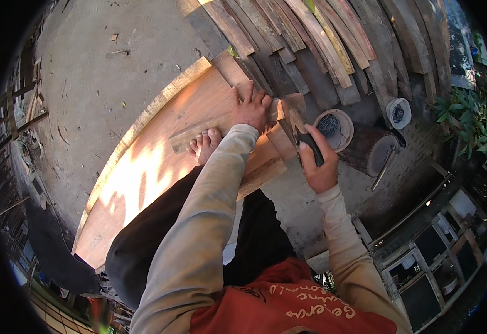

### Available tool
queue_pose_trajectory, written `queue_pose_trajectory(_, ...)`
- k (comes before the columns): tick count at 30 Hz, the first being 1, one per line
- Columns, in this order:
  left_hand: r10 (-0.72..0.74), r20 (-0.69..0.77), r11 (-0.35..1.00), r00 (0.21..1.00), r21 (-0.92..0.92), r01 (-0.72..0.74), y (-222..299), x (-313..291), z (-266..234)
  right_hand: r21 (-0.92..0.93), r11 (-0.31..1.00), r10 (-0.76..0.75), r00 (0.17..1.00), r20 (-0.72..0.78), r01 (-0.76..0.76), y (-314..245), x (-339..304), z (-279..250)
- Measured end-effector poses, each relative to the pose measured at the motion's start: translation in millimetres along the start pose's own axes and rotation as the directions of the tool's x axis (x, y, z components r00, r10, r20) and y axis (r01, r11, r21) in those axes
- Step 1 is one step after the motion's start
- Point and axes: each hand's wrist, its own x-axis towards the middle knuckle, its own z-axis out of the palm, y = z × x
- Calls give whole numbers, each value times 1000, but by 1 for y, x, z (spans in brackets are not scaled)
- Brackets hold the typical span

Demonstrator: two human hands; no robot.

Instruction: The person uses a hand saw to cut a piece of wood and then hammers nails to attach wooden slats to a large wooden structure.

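Note:
My right hand (322, 170) is wrapped round the black handle of a handsaw (296, 123). The saw's blade lies against the end of a narrow wooden strip (185, 138). My left hand (250, 110) presses down on that strip with its fingers spread, a little left of the blade. My bare foot (205, 143) also rests on the strip. Underneath is a large plywood panel (138, 161) edged with a light wooden batten (143, 119). The strip's underside and part of the blade are hidden.
Several long planks (310, 42) lie side by side at the far right. A bucket of nails (341, 131) and a small white pail (398, 113) stand to the right. A hammer (384, 168) rests on a log (366, 153). Wooden frames (430, 261) are at lower right.

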Motion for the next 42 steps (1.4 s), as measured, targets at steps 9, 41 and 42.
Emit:
queue_pose_trajectory(9,-47,60,999,997,-13,47,-9,-18,-1,-141,975,185,979,86,-171,-69,-219,-105)
queue_pose_trajectory(41,-25,84,1000,996,19,24,31,-49,26,-94,993,76,995,61,-71,-45,-247,-108)
queue_pose_trajectory(42,-16,88,1000,996,13,15,35,-48,26,-144,990,3,998,67,7,-19,-206,-88)
